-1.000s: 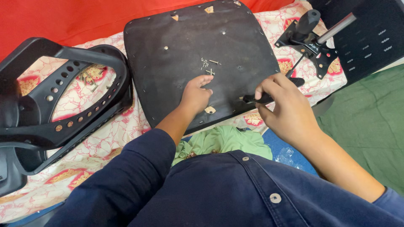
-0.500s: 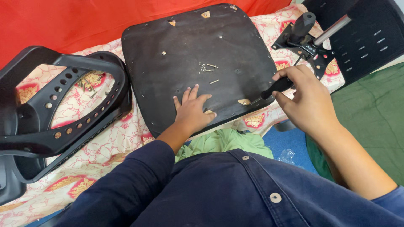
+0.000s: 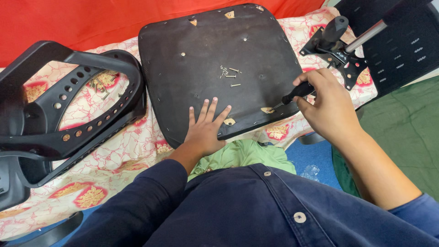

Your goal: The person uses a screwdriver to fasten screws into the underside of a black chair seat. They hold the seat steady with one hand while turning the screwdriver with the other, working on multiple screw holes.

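Note:
A black chair seat panel (image 3: 219, 50) lies upside down on a patterned cloth, with several loose screws (image 3: 228, 73) near its middle. My left hand (image 3: 206, 128) rests flat on the panel's near edge, fingers spread, holding nothing. My right hand (image 3: 327, 103) grips a black-handled screwdriver (image 3: 292, 94). Its tip touches a tan patch (image 3: 267, 110) near the panel's near right edge. Another tan patch (image 3: 229, 121) lies beside my left fingers.
A black chair frame with armrests (image 3: 68, 110) lies to the left. A metal chair mechanism with a lever (image 3: 340, 45) sits to the right, next to a black mesh backrest (image 3: 402, 41). A red wall (image 3: 68, 18) stands behind; a green cloth (image 3: 238, 153) lies near my lap.
My left hand slid back from the screws to the panel's near edge and flattened. My right hand lifted the screwdriver away to the right, then brought its tip down onto the tan patch.

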